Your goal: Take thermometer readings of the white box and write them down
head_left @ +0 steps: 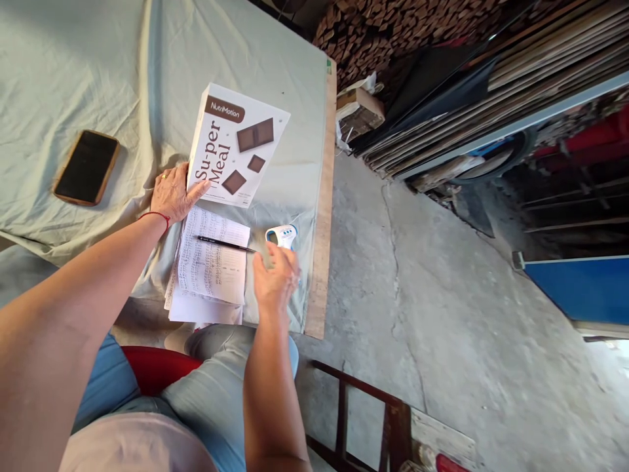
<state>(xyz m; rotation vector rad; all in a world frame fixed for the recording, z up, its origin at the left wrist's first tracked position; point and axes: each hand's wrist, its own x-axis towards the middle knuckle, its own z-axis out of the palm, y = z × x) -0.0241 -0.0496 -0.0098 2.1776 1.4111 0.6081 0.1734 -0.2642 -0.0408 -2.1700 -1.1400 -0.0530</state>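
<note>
My left hand (173, 191) grips the lower left corner of a white box (240, 147) printed "NutriMotion Su-per Meal", its thumb on the front face. The box is tilted up on the cloth-covered table. Below it lies a stack of handwritten papers (211, 269) with a black pen (223, 243) across the top. My right hand (276, 278), slightly blurred, is beside the pen's right end, thumb and fingers apart. Just beyond its fingers lies a white and blue infrared thermometer (281, 235), partly hidden by the hand; I cannot tell whether they touch.
A smartphone (87, 167) lies on the cloth at the left. The table's wooden edge (322, 229) runs along the right, with concrete floor (378, 262) beyond. A dark wooden frame (363, 406) stands below right. Stacked boards (442, 111) and firewood (383, 33) are at the back.
</note>
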